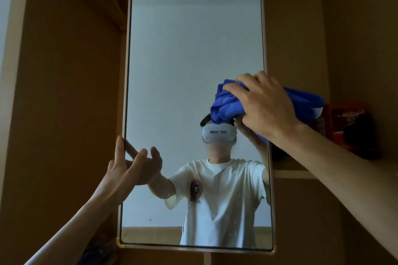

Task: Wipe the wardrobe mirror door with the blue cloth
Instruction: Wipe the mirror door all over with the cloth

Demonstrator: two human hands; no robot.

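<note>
At the door's right edge, the right hand (263,105) has its fingers curled round the bunched blue cloth (226,104) & presses it to the glass of the wardrobe mirror door (193,49), approx. mid-height. The left hand (127,165) is lower, fingers straight & apart, tips at the door's left edge. A red box (349,127) sits on the shelf (290,173) to the right.

The scene is dim and brown; the brightest area is the mirror (193,60), which gives back pale, cool light. Wide-angle distortion bows its edges, and the red box (353,129) at right is dark and blurred.
</note>
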